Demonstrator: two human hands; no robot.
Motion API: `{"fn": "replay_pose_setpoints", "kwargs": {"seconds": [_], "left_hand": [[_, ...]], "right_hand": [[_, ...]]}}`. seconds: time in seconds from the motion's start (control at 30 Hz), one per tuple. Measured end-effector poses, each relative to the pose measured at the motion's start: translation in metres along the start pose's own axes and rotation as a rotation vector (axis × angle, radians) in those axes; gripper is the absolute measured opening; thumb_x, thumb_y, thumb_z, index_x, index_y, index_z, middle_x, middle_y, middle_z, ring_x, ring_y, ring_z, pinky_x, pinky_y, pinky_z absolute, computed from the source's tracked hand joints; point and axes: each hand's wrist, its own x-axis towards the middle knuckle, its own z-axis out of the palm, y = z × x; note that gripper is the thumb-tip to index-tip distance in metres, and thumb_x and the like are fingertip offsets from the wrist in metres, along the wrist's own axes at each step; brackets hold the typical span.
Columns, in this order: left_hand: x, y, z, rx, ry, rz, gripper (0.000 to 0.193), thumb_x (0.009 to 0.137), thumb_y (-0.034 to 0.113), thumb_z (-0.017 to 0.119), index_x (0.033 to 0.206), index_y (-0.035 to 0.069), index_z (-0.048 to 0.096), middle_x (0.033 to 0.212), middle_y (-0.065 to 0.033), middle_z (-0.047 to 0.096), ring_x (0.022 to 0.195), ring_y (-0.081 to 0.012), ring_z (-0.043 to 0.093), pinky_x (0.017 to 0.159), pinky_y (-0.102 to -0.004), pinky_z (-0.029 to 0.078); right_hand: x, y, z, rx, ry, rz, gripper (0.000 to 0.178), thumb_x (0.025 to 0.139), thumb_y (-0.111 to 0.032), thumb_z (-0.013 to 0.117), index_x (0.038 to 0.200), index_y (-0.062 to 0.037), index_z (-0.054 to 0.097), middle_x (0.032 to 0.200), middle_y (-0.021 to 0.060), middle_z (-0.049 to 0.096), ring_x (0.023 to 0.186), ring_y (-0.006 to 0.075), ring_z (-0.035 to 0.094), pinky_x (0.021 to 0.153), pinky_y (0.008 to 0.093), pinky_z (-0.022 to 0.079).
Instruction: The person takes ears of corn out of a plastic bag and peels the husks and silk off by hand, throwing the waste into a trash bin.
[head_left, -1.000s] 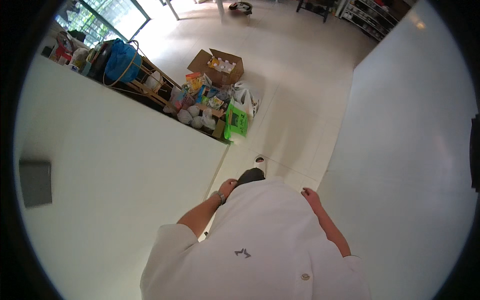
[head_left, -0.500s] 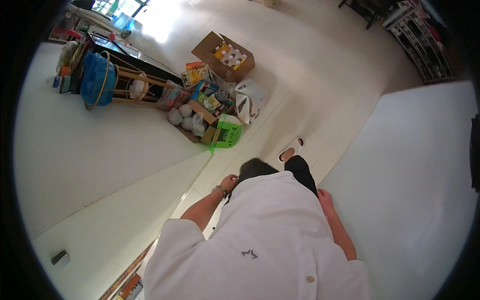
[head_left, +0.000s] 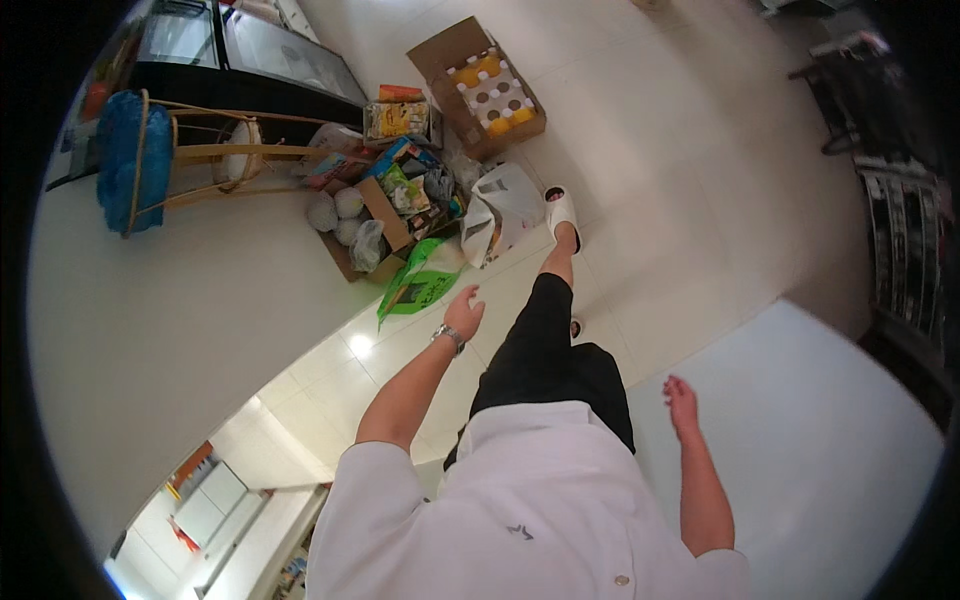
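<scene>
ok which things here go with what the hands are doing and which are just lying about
Likely in play:
- left hand, holding nothing visible
- green bag, nearest it
- right hand, holding nothing visible

Apparently lying about:
- open carton of bottles
- white plastic bag
- blue bag

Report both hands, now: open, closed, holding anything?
Left hand: loosely open, nothing visibly held; nearest the green bag.
Right hand: loosely open, fingers slightly curled, nothing visibly held.
</scene>
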Motion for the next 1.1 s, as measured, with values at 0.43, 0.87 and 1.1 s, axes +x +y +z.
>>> {"fn": "replay_pose_setpoints", "kwargs": {"seconds": [0.43, 0.87, 1.1], "left_hand": [[0.352, 0.071, -0.027, 0.235, 0.241, -0.288, 0.075, 0.083, 0.023, 0.067, 0.148, 0.006, 0.033, 0.153, -0.0194, 0.033, 0.129, -0.0393, 0.047, 0.106, -0.0442, 0.042], [0.431, -0.029, 0.02, 0.209, 0.494, -0.343, 0.087, 0.081, 0.027, 0.074, 0.151, 0.009, 0.024, 0.15, -0.0232, 0.036, 0.132, -0.0414, 0.043, 0.103, -0.0458, 0.044], [0.489, -0.03, 0.006, 0.326, 0.032, -0.741, 0.055, 0.085, 0.032, 0.064, 0.133, 0.006, 0.053, 0.137, -0.0202, 0.053, 0.118, -0.0399, 0.057, 0.096, -0.048, 0.05]], "right_hand": [[0.175, -0.263, 0.006, -0.171, -0.005, -0.031, 0.027, 0.101, -0.016, 0.051, 0.12, -0.0004, 0.064, 0.117, 0.0109, 0.065, 0.111, 0.0208, 0.059, 0.098, 0.0332, 0.044], [0.277, -0.272, 0.009, -0.484, 0.053, -0.126, 0.016, 0.098, -0.007, 0.05, 0.101, 0.0038, 0.062, 0.098, 0.0118, 0.059, 0.095, 0.0238, 0.056, 0.089, 0.0331, 0.045], [0.299, -0.265, 0.009, -0.551, 0.062, -0.147, 0.015, 0.098, -0.006, 0.05, 0.099, 0.0031, 0.061, 0.097, 0.011, 0.06, 0.093, 0.0209, 0.056, 0.088, 0.0321, 0.045]]}}
